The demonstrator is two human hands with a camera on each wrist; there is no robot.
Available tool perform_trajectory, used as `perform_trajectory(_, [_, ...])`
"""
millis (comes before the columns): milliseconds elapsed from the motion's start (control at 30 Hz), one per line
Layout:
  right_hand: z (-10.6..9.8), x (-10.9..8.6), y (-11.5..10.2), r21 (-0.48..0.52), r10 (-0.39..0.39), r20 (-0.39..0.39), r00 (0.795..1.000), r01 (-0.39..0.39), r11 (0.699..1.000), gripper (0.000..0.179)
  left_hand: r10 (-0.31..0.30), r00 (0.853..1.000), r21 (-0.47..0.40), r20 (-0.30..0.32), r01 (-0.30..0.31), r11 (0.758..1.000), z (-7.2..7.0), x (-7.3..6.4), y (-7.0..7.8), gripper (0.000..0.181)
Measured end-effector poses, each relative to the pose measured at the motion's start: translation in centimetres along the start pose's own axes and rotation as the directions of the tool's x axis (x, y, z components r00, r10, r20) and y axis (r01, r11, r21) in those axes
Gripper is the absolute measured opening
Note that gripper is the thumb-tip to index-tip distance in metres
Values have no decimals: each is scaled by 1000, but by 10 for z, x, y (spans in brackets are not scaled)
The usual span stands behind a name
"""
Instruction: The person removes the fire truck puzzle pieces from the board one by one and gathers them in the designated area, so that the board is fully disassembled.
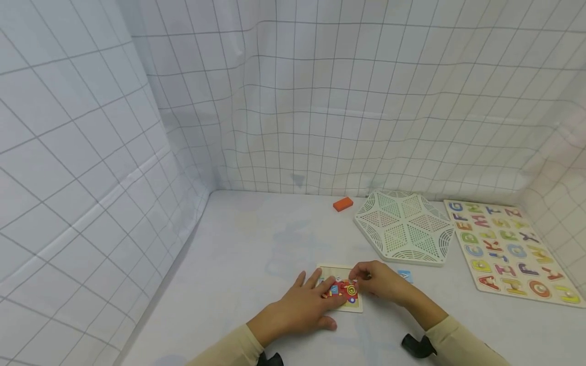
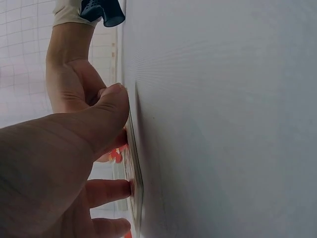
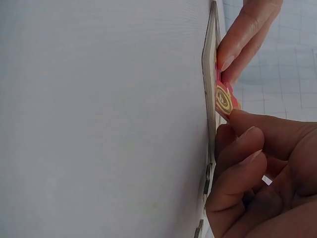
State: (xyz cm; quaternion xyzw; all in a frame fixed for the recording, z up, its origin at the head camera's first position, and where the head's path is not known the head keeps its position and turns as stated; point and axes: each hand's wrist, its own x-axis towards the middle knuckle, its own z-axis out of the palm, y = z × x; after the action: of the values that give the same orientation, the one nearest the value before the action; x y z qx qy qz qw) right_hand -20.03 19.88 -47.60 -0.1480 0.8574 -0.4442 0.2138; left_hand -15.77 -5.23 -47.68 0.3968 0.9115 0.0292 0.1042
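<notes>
A small wooden jigsaw board point(image 1: 359, 306) with a red, blue and yellow picture lies flat on the white table. My left hand point(image 1: 299, 309) is spread over its left part, with straight fingers resting on the picture. At the board's right side, my right hand point(image 1: 379, 281) pinches the edge of a red puzzle piece point(image 3: 223, 99) with a yellow ringed circle. That piece tilts up from the board in the right wrist view, and a left fingertip point(image 3: 229, 62) is close by it. The left hand covers much of the picture.
A blue card-like piece point(image 1: 405, 275) lies just right of the right hand. Behind it is a white hexagonal patterned board point(image 1: 403, 226), with an orange block point(image 1: 343, 204) to its left. A colourful alphabet board point(image 1: 505, 244) lies at the far right. Gridded white curtains point(image 1: 343, 101) enclose the table.
</notes>
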Motion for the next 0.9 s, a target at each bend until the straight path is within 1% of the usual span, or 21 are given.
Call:
perform_trajectory(267, [-4,-1,4,52,-5,18,1000,4,999,9,-9,1000,-6,7,9,1000,-2,1,2,63])
perform_trajectory(333, [-5,-2,6,75,4,17,1000,-5,997,10,-8,1000,1,7,8,1000,-2,0,2,63])
perform_trajectory(433, [-10,-7,9,138,23,6,1000,-23,990,17,-8,1000,0,6,8,1000,-2,0,2,64])
perform_trajectory(500, [-15,-13,13,192,39,-5,999,-37,981,21,-11,1000,-6,8,11,1000,-2,-1,2,64])
perform_trajectory(633, [-31,-30,27,302,68,-30,997,-56,952,27,-16,1000,-8,9,16,1000,0,-1,1,64])
perform_trajectory(800, [-52,-53,49,391,114,-37,993,-91,916,29,-19,1000,0,4,19,1000,0,-2,1,64])
perform_trajectory(900, [-65,-67,61,418,123,-30,992,-99,903,32,-14,1000,0,-3,14,1000,0,-2,0,64])
